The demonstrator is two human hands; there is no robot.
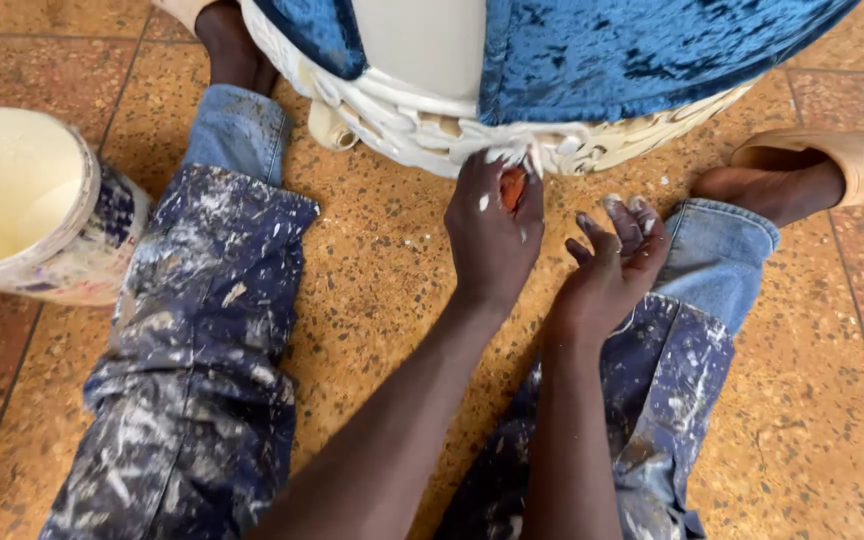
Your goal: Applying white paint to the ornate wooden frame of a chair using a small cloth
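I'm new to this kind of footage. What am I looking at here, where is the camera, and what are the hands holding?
There is no machine here: a person works with two bare hands, and the one picture comes from a camera worn on their head, looking down. They sit on a speckled orange floor with legs apart, in paint-spattered jeans. Between the feet stands a piece of furniture with blue velvet upholstery and a carved white frame. The left hand holds a small orange tool, seemingly a brush, against the carved edge. The right hand is open, holds nothing, and has white paint on its fingers. On the left of the picture a bucket holds cream-coloured paint. A tan clog is on one foot.
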